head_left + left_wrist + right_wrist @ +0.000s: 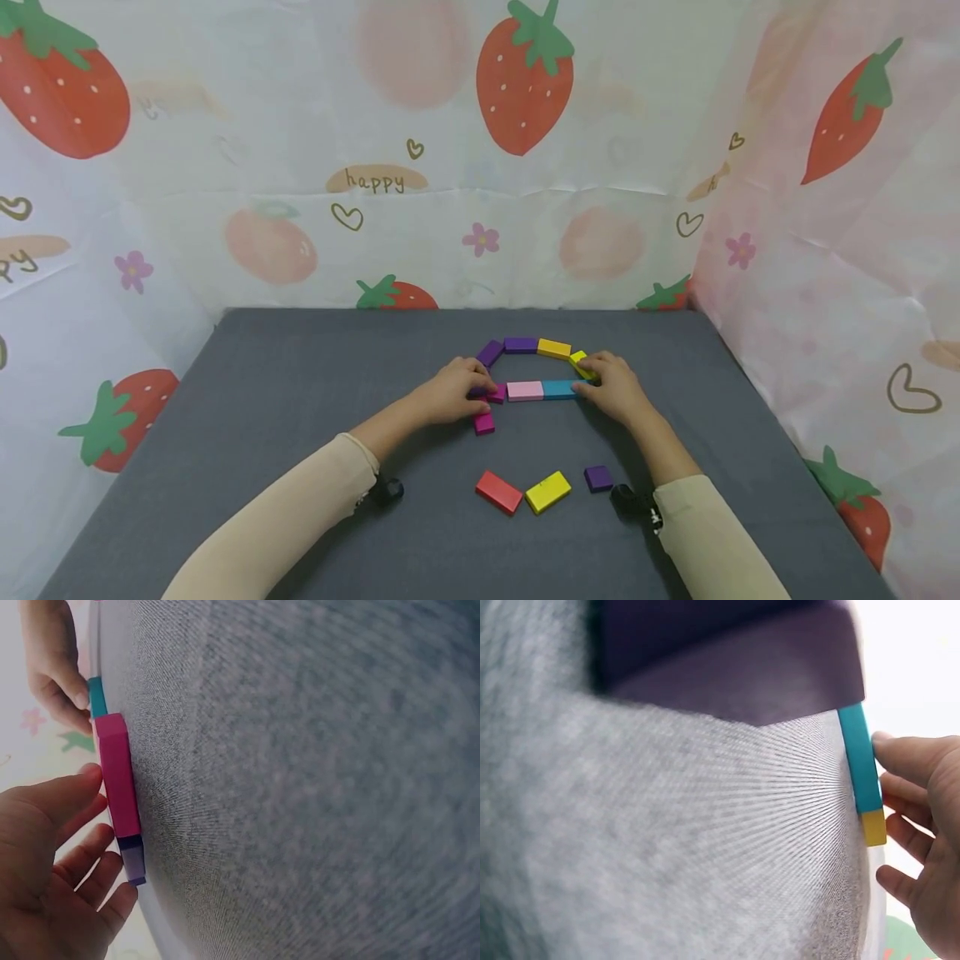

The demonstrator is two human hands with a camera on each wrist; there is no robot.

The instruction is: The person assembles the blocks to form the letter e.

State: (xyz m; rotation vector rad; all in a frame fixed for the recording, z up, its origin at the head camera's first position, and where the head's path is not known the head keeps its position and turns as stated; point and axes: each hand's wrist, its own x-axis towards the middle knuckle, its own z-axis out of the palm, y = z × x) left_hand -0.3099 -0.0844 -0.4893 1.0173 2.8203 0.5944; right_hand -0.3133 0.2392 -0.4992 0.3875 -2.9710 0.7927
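Flat coloured blocks form a ring on the grey table. My left hand [452,392] is at the ring's left side, its fingers loosely bent, by a magenta block [484,423] and a purple block partly hidden by the fingers. In the left wrist view the thumb touches or nearly touches the magenta block [117,776], with the fingers beside the purple one [133,859]. My right hand [617,390] is at the right end, thumb by the blue block [561,390] and fingertips at a yellow block [579,361]. Its fingers look relaxed in the right wrist view.
Pink [525,391], purple [521,345] and orange-yellow [554,349] blocks belong to the ring. Nearer lie a red block [498,492], a yellow block [548,492] and a purple block [598,478]. Strawberry-print cloth [420,233] hangs behind the table.
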